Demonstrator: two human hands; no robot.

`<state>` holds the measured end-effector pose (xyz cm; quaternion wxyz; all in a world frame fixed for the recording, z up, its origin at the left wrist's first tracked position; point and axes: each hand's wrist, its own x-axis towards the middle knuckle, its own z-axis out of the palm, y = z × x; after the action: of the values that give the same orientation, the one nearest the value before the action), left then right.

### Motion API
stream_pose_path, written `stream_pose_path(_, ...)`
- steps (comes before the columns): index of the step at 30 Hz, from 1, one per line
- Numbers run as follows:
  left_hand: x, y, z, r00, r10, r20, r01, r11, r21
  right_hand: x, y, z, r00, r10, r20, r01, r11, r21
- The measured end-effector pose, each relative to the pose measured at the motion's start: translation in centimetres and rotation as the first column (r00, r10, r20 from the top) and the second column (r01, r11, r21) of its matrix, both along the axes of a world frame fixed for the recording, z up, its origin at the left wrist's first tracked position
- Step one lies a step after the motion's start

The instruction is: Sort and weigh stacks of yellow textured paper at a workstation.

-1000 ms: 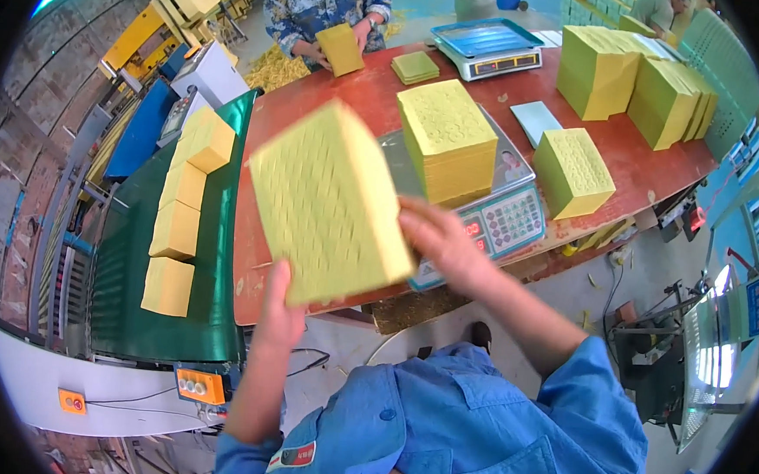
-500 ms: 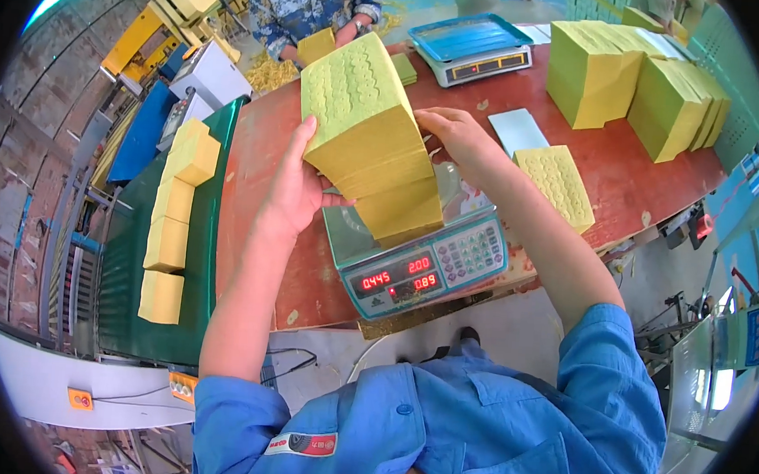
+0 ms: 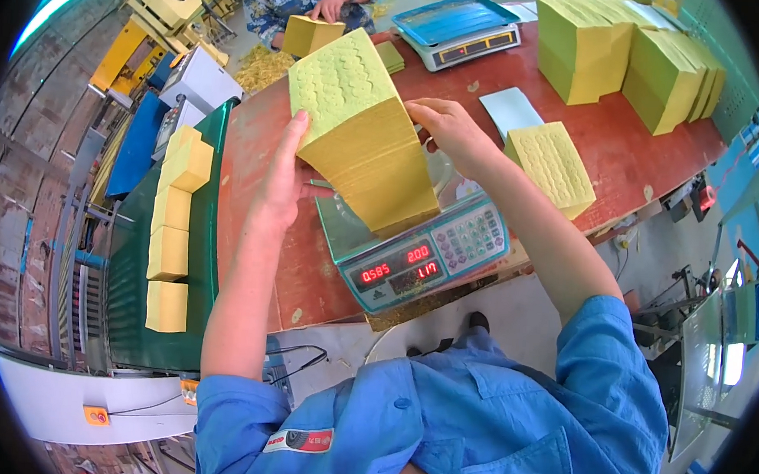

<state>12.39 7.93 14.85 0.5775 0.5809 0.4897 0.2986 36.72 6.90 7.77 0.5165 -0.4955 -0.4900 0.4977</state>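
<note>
A tall stack of yellow paper (image 3: 371,154) stands on the near scale (image 3: 363,295), its top sheet punched with rows of wavy, rounded marks. My left hand (image 3: 278,183) presses along the stack's left side, thumb upright near the top corner; its other fingers are partly hidden. At the upper right edge, the bent fingers of my right hand (image 3: 447,132) touch the paper. The stack hides most of the weighing plate, while the scale's lit red display and keypad show in front.
A smaller yellow stack (image 3: 550,169) and a pale sheet (image 3: 510,113) lie to the right on the red table (image 3: 252,255). Larger stacks (image 3: 573,53) and a blue-trayed scale (image 3: 454,20) are farther back. Across the table, a person's hand (image 3: 331,6) rests on yellow paper. Yellow blocks (image 3: 168,254) line the green surface at left.
The stack's lower part, which jutted out of line, now sits more flush with the upper part. The scale's red readout has risen. Across the table, the person's paper block has been set lower.
</note>
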Motion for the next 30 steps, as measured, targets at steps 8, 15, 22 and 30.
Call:
stream_pose_path(8,0.9,0.9,-7.3,0.861,0.280,0.425,-0.398,0.891,0.218,-0.1,-0.1,-3.3,0.992,-0.116,-0.043,0.121,0.981,0.154)
stream_pose_path(15,4.3,1.3,-13.1,0.731,0.204,0.652,-0.309,0.950,0.049,-2.9,3.1,-4.9,0.932,0.072,-0.356,0.019,0.969,0.244)
stream_pose_path(22,4.5,0.4,-12.6,0.650,0.294,0.701,-0.394,0.919,-0.021,-2.6,3.0,-4.7,0.955,0.054,-0.291,0.007,0.979,0.203)
stream_pose_path(30,-0.1,-10.2,-13.0,0.822,0.410,0.396,-0.502,0.849,0.163,-0.1,-12.4,-7.3,0.980,-0.127,-0.156,0.155,0.971,0.183)
